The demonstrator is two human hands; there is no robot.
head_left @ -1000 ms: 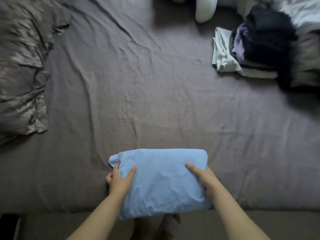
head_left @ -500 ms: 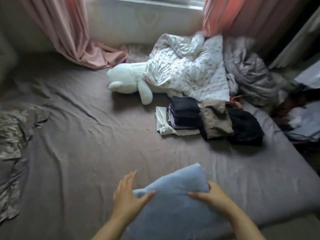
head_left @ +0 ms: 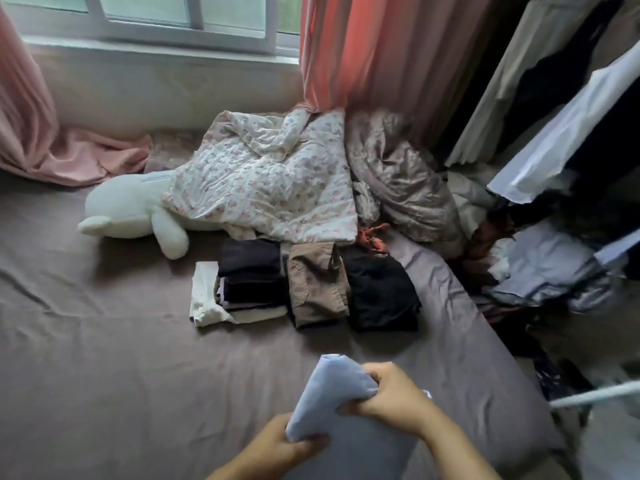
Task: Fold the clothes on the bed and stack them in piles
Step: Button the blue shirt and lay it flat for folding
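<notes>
A folded light blue garment (head_left: pixel 327 396) is lifted off the bed near the bottom of the view. My right hand (head_left: pixel 391 398) grips its upper right side with curled fingers. My left hand (head_left: pixel 277 445) holds its lower left corner from below. Farther back on the brown sheet (head_left: pixel 104 358) stand three piles of folded clothes: a dark stack (head_left: pixel 249 275) on white and pale pieces, a brown folded garment (head_left: pixel 317 284), and a black pile (head_left: pixel 381 294).
A white plush toy (head_left: pixel 135 211) lies behind the piles, partly under a flowered quilt (head_left: pixel 270 181). A grey crumpled cover (head_left: pixel 398 174) sits at the back right. Pink curtains (head_left: pixel 381 50) hang by the window. Loose clothes (head_left: pixel 540 271) lie off the bed's right edge.
The view has tilted up from the bed's front edge toward the window. Both hands lifted the blue garment off the sheet and closed around it; a moment ago they lay flat on it.
</notes>
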